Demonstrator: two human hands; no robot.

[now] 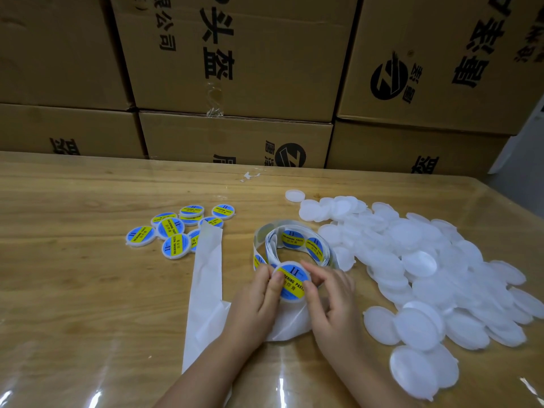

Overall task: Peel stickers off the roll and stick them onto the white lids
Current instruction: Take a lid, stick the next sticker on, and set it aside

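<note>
Now a sticker is being smoothed onto a lid held between both hands.

Left hand [259, 298] pinches the lid [290, 298] at its 9 o'clock edge, thumb laid across the blue-and-yellow sticker [293, 281]. The right hand [332, 301] pinches the 3 o'clock edge with curled fingers, probably so the lid stays steady while the label is pressed flat and centred. Just beyond the lid at 12 o'clock lies the sticker roll [294, 241], loosely uncoiled and near enough for the next peel. Spent backing strip [206, 284] trails away at 9 o'clock, out of the working spot. Finished lids [173, 228] are gathered at 10 o'clock, well apart from the pile of bare lids [426, 275] spread from 1 to 4 o'clock on the table [73, 290], which keeps done and undone from mixing. Cartons [235, 69] stand stacked along the far edge.
</note>
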